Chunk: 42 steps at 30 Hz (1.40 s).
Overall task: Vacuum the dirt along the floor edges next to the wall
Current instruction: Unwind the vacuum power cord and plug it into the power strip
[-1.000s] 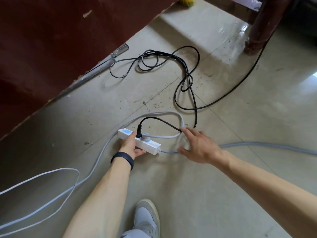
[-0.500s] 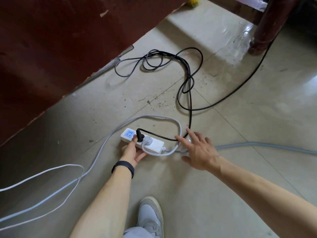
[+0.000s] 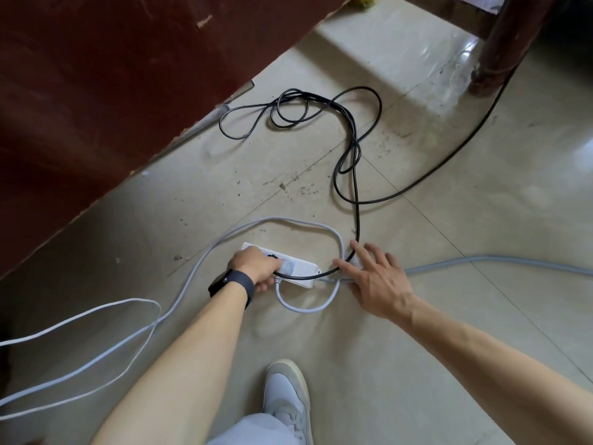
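Note:
A white power strip (image 3: 301,272) lies on the tiled floor. My left hand (image 3: 256,268), with a dark band on the wrist, lies over the strip's left half and its fingers curl round the black plug (image 3: 272,256) seated there. The black cord (image 3: 354,175) runs from the plug past my right hand and off in loops toward the wall. My right hand (image 3: 375,284) rests with fingers spread on the floor at the strip's right end, fingertips touching the black cord. Dirt specks (image 3: 288,189) dot the tiles near the dark red wall (image 3: 96,91). No vacuum is in view.
A pale grey cable (image 3: 308,308) loops around the strip and trails off left. A thicker grey hose (image 3: 497,262) runs right. A dark wooden post (image 3: 503,43) stands at the top right, a metal strip (image 3: 205,123) lies along the wall base, and my shoe (image 3: 288,396) is below.
My left hand moved from under the strip's left end onto its top and closed round the black plug. The plug went down into the strip. My right hand stayed spread by the cord.

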### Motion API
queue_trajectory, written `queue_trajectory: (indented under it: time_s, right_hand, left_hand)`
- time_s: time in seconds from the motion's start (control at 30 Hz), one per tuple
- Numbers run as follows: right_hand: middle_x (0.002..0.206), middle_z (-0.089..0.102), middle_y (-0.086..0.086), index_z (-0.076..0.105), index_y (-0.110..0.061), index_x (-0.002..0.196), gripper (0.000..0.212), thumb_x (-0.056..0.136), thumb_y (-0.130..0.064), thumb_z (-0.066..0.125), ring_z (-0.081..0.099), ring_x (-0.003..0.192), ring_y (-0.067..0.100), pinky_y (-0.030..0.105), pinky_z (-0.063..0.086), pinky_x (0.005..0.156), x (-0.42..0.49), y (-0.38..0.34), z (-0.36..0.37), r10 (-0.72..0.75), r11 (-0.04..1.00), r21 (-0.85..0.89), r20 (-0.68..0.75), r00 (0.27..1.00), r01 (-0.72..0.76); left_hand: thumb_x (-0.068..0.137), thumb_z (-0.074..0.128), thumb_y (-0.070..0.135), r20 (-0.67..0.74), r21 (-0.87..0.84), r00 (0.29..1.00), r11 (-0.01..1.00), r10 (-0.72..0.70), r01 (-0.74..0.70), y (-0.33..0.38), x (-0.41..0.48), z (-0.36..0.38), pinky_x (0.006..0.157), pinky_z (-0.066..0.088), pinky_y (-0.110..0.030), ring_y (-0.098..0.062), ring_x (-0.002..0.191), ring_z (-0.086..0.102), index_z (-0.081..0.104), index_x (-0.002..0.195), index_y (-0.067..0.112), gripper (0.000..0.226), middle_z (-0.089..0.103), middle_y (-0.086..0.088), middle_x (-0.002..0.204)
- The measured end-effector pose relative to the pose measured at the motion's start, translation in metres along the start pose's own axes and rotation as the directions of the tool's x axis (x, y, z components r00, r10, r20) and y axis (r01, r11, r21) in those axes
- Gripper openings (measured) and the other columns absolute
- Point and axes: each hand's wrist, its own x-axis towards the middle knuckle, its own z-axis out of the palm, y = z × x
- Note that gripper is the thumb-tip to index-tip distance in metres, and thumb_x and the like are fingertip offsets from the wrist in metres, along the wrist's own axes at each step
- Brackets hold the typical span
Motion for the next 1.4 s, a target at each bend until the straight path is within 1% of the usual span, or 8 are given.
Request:
queue_trajectory:
  time_s: [0.1, 0.17, 0.27, 0.73, 0.9, 1.07, 1.2, 1.4]
  right_hand:
    - [0.144, 0.058, 0.016, 0.067, -0.037, 0.13, 0.066, 0.068, -0.04, 0.088, 0.061, 0.118, 0.043, 0.053, 0.057, 0.082, 0.001, 0.001, -0.002, -0.01, 1.0, 0.009, 0.012, 1.0, 0.01]
    - [0.143, 0.059, 0.017, 0.068, -0.037, 0.128, 0.065, 0.067, -0.04, 0.088, 0.062, 0.116, 0.044, 0.052, 0.057, 0.082, 0.003, 0.001, -0.003, -0.013, 1.0, 0.016, 0.018, 1.0, 0.012]
    - [0.141, 0.059, 0.016, 0.068, -0.036, 0.127, 0.064, 0.066, -0.038, 0.088, 0.061, 0.114, 0.045, 0.052, 0.057, 0.083, 0.005, 0.002, -0.003, -0.026, 0.999, 0.019, 0.009, 1.0, 0.026]
    - [0.158, 0.043, 0.019, 0.055, -0.032, 0.144, 0.058, 0.088, -0.04, 0.059, 0.046, 0.137, 0.046, 0.057, 0.041, 0.108, 0.001, 0.001, 0.008, -0.112, 0.991, 0.072, -0.035, 0.993, 0.114]
    - [0.154, 0.048, 0.017, 0.06, -0.031, 0.134, 0.055, 0.082, -0.043, 0.046, 0.05, 0.134, 0.046, 0.058, 0.045, 0.104, 0.001, -0.006, -0.004, -0.054, 0.992, 0.114, 0.029, 0.998, 0.05]
    - [0.148, 0.057, 0.004, 0.075, -0.032, 0.111, 0.052, 0.077, -0.049, 0.038, 0.049, 0.136, 0.037, 0.05, 0.033, 0.106, 0.005, -0.031, -0.032, 0.076, 0.976, 0.208, -0.05, 0.996, -0.064]
    - [0.143, 0.059, -0.005, 0.062, -0.037, 0.136, 0.05, 0.098, -0.06, 0.041, 0.052, 0.131, 0.028, 0.04, 0.039, 0.109, 0.016, -0.054, -0.046, 0.089, 0.936, 0.328, 0.131, 0.987, -0.128]
    - [0.137, 0.052, -0.001, 0.06, -0.049, 0.135, 0.05, 0.093, -0.074, 0.049, 0.048, 0.127, 0.029, 0.039, 0.039, 0.11, 0.019, -0.061, -0.041, 0.107, 0.922, 0.339, 0.24, 0.965, -0.186]
  left_hand:
    - [0.091, 0.05, 0.04, -0.092, 0.37, 0.992, 0.928, 0.086, -0.047, 0.009, 0.007, 0.002, 0.075, 0.05, -0.027, -0.028, 0.088, 0.069, 0.075, 0.091, 0.013, 0.036, 0.072, -0.008, 0.104]
    - [0.096, 0.048, 0.038, -0.092, 0.525, 0.987, 0.849, 0.134, -0.067, 0.013, 0.008, 0.001, 0.077, 0.043, -0.029, -0.032, 0.108, 0.063, 0.068, 0.114, 0.015, 0.035, 0.063, -0.011, 0.124]
    - [0.099, 0.044, 0.037, -0.072, 0.655, 0.98, 0.75, 0.187, -0.095, 0.014, 0.011, -0.001, 0.077, 0.039, -0.028, -0.028, 0.116, 0.059, 0.065, 0.119, 0.018, 0.035, 0.062, -0.007, 0.129]
    - [0.093, 0.049, 0.048, -0.046, 0.707, 0.969, 0.694, 0.241, -0.139, 0.014, 0.007, -0.001, 0.084, 0.046, -0.032, -0.032, 0.113, 0.059, 0.065, 0.116, 0.013, 0.045, 0.062, -0.012, 0.126]
    - [0.096, 0.048, 0.046, -0.024, 0.725, 0.965, 0.669, 0.26, -0.162, 0.02, 0.006, -0.007, 0.088, 0.046, -0.032, -0.03, 0.119, 0.058, 0.064, 0.122, 0.015, 0.043, 0.061, -0.011, 0.131]
    - [0.091, 0.05, 0.043, 0.041, 0.649, 0.973, 0.735, 0.225, -0.198, 0.013, 0.003, -0.002, 0.072, 0.044, -0.028, -0.03, 0.101, 0.065, 0.069, 0.096, 0.015, 0.034, 0.07, -0.007, 0.108]
    - [0.084, 0.048, 0.041, 0.218, 0.529, 0.962, 0.809, 0.163, -0.256, 0.016, -0.001, 0.018, 0.074, 0.055, -0.029, -0.022, 0.072, 0.069, 0.067, 0.049, 0.013, 0.049, 0.068, 0.006, 0.055]
    - [0.093, 0.047, 0.03, 0.39, 0.506, 0.905, 0.782, 0.168, -0.363, 0.018, -0.005, 0.028, 0.078, 0.053, -0.027, -0.013, 0.059, 0.061, 0.063, 0.056, 0.015, 0.042, 0.066, 0.007, 0.052]
